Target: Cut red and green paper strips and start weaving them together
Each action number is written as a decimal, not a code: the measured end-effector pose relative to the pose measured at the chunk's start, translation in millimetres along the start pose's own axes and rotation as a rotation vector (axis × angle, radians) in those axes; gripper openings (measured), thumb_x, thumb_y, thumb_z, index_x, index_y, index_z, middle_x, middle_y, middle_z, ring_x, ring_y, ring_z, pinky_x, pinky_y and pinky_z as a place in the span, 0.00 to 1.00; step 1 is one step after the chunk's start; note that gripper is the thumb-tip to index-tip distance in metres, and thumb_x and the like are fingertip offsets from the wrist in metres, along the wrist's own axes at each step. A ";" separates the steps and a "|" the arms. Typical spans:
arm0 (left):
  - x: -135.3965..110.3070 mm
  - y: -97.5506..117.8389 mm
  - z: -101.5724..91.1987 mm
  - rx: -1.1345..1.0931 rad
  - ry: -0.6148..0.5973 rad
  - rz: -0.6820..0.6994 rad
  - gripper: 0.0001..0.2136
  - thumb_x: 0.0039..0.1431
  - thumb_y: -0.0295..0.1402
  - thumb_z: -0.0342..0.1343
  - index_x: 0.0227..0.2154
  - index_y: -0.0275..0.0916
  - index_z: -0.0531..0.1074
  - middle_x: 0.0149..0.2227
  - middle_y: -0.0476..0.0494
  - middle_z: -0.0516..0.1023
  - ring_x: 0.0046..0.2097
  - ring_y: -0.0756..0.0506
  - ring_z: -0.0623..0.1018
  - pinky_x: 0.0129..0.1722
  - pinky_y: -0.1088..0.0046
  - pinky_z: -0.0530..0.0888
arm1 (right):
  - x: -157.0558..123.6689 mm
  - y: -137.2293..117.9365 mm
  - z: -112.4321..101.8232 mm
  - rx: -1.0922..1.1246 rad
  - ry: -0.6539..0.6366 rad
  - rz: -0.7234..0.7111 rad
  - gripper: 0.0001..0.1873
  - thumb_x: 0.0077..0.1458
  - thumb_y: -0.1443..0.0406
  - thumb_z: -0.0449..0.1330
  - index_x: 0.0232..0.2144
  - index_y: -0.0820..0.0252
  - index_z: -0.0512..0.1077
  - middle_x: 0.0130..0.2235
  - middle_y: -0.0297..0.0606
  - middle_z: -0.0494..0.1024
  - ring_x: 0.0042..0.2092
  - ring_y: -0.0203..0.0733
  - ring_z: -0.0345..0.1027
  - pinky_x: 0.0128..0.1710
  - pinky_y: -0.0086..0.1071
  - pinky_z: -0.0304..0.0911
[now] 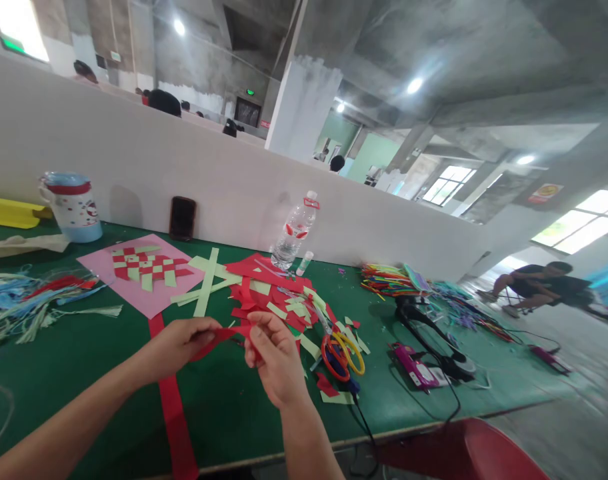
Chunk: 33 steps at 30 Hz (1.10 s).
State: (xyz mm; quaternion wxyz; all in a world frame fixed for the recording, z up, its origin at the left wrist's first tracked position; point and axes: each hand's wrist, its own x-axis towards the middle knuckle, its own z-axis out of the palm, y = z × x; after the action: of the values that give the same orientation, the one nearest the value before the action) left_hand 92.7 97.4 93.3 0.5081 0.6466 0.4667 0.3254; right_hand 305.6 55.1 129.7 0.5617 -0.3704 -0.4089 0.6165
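Observation:
A piece of red paper [219, 341] is stretched between my two hands above the green table. My left hand [181, 347] pinches one end, and my right hand [277, 357] grips the other with thumb and fingers. Under my left arm a long red paper strip [177, 413] runs toward the table's front edge. Behind my left hand lies a pink paper sheet [154, 300] bearing a red and pale green woven paper pattern [147, 265]. Pale green strips [207, 283] cross beside it. Red and green paper scraps [289, 310] are heaped behind my right hand.
Scissors [341, 357] with red and yellow handles lie right of my right hand. A water bottle [294, 233], glue stick [305, 263], phone [183, 218] and cup [74, 207] stand along the white partition [224, 180]. Headphones [434, 340] and a purple device [417, 367] lie right. A person sits far right.

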 end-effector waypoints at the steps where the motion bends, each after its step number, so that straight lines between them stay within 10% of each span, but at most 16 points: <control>1: 1.6 1.4 -5.2 -0.045 -0.004 -0.024 0.14 0.57 0.50 0.65 0.32 0.44 0.81 0.28 0.49 0.82 0.32 0.43 0.82 0.34 0.70 0.76 | 3.2 -4.2 0.1 0.041 0.030 -0.021 0.28 0.49 0.48 0.78 0.44 0.57 0.77 0.26 0.27 0.74 0.25 0.31 0.65 0.25 0.26 0.60; 8: -7.1 0.0 -44.3 -0.369 0.262 -0.210 0.19 0.52 0.48 0.70 0.38 0.43 0.73 0.31 0.51 0.79 0.32 0.44 0.84 0.31 0.70 0.80 | 2.3 39.4 -10.2 -0.284 0.168 -0.168 0.26 0.66 0.45 0.63 0.56 0.53 0.73 0.42 0.41 0.82 0.39 0.45 0.78 0.37 0.37 0.76; 13: -10.2 -10.7 -48.9 -0.514 0.436 -0.289 0.20 0.53 0.36 0.70 0.47 0.42 0.72 0.35 0.47 0.82 0.35 0.43 0.87 0.32 0.70 0.82 | -31.6 117.6 3.7 -1.138 -0.388 -0.250 0.35 0.59 0.49 0.69 0.64 0.55 0.74 0.64 0.53 0.76 0.66 0.70 0.66 0.65 0.65 0.64; 17: -11.3 -16.6 -47.9 -0.555 0.464 -0.334 0.24 0.53 0.31 0.69 0.53 0.38 0.73 0.33 0.46 0.83 0.34 0.41 0.87 0.29 0.71 0.82 | -45.2 129.1 14.1 -1.440 -0.617 -0.139 0.35 0.64 0.49 0.66 0.69 0.47 0.68 0.74 0.43 0.64 0.75 0.67 0.52 0.72 0.65 0.51; 27: -18.8 -25.0 -44.5 -0.559 0.380 -0.379 0.24 0.57 0.32 0.69 0.55 0.36 0.74 0.46 0.36 0.86 0.39 0.42 0.88 0.32 0.71 0.83 | -22.6 109.5 -50.9 -1.593 -0.204 -0.247 0.33 0.62 0.63 0.68 0.68 0.51 0.71 0.68 0.47 0.72 0.70 0.70 0.63 0.68 0.64 0.60; 33: -21.8 -32.8 -34.5 -0.552 0.319 -0.376 0.23 0.61 0.36 0.67 0.57 0.40 0.72 0.47 0.40 0.85 0.40 0.43 0.87 0.35 0.71 0.83 | -8.8 89.5 -46.3 -1.403 -0.061 -0.307 0.22 0.63 0.63 0.65 0.59 0.54 0.80 0.62 0.53 0.78 0.64 0.68 0.68 0.61 0.61 0.66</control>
State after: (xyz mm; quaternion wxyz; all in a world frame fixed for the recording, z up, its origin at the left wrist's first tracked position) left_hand 45.2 90.7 72.3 0.6353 0.3291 0.5454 0.4366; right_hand 313.9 47.3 29.2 0.2600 -0.5650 -0.7718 0.1325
